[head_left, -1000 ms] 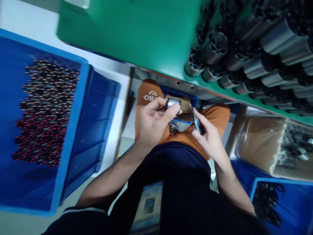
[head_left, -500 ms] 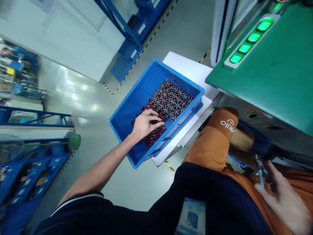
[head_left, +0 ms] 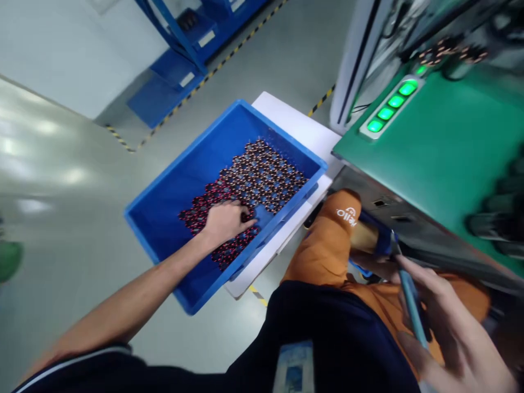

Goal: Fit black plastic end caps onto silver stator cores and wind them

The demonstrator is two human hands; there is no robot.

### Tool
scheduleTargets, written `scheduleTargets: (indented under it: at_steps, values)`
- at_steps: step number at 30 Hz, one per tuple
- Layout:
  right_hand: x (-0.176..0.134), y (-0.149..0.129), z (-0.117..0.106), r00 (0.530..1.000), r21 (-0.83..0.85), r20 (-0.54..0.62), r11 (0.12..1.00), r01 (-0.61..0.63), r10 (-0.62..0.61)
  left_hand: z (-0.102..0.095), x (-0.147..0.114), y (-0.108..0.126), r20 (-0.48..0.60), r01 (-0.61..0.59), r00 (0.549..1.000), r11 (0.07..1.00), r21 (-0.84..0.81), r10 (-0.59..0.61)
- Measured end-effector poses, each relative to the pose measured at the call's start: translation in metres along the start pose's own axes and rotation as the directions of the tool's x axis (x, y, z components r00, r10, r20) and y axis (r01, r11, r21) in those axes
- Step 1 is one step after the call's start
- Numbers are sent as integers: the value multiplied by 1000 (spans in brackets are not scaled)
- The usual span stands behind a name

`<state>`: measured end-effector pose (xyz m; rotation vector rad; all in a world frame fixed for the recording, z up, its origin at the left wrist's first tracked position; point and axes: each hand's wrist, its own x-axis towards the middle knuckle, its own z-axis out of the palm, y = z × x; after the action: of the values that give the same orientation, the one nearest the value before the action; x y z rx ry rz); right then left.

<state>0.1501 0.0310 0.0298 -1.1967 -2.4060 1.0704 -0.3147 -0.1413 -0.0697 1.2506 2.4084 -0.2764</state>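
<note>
My left hand (head_left: pixel 225 222) reaches into a blue plastic bin (head_left: pixel 192 169), its thumb and fingers curled around a small dark wound stator (head_left: pixel 246 214). Rows of similar stators (head_left: pixel 262 174) with coppery windings cover part of the bin's bottom; those near my hand look reddish. A bare patch of bin floor shows just right of my fingertips. Over my lap, my right hand (head_left: pixel 454 322) is closed on pliers with blue handles (head_left: pixel 412 305), their metal tip pointing up and away from me. Part of the grip is hidden by the hand.
The bin rests on a white board (head_left: pixel 295 123). To the right stands a green-topped workbench (head_left: pixel 442 158) with a strip of lit green buttons (head_left: pixel 385 113) and copper-wound parts (head_left: pixel 442 52) at its back. A blue rack (head_left: pixel 176 71) stands behind yellow-black floor tape (head_left: pixel 229 57).
The view has shifted, so the bin sits further left. My left hand stays among the stators, its fingers curled closer. The right hand has raised the pliers, showing more of their handle.
</note>
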Motion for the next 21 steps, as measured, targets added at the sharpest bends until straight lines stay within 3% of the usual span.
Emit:
scheduleTargets:
  at_steps: [1,2,4,6,9,11,12,14,15,17,19,20,21]
  values:
    - [13,-17,-1,998,32,17,997,64,-65,-4,-5,-2,-13,-8,1000,1000,-16,7]
    - [31,-29,0,990,20,-38,991,134,-133,-9,-13,-5,-31,-15,999,999,-33,14]
    - [79,-41,6,964,-137,-198,979,152,-177,-21,-35,-8,-100,-38,995,996,-82,30]
    - [136,-38,12,932,-293,-291,947,128,-216,-34,-67,-5,-273,-133,959,968,-211,72]
    - [209,-26,20,936,-418,-327,908,-20,-130,-43,-119,32,-563,-415,816,808,-418,128]
    - [225,-24,23,938,-432,-316,902,-12,-139,-39,-140,80,-628,-528,768,681,-507,127]
    - [220,-25,23,938,-427,-293,903,43,-184,-33,-143,108,-627,-591,761,577,-564,167]
    - [185,-28,19,923,-391,-229,898,202,-308,-21,-137,164,-609,-667,738,458,-588,291]
    - [157,-27,14,910,-353,-203,894,276,-361,-16,-131,189,-581,-689,724,415,-593,371]
    - [87,-15,-3,907,-275,-206,911,306,-367,-9,-119,230,-507,-746,650,347,-568,566]
    - [7,11,-27,934,-221,-286,963,152,-213,-5,-109,256,-432,-808,528,274,-522,731]
    - [-34,30,-42,930,-215,-358,977,8,-86,-3,-103,264,-408,-832,471,240,-499,782]
    - [-76,51,-57,888,-222,-454,957,-184,65,0,-98,271,-398,-854,418,204,-479,817]
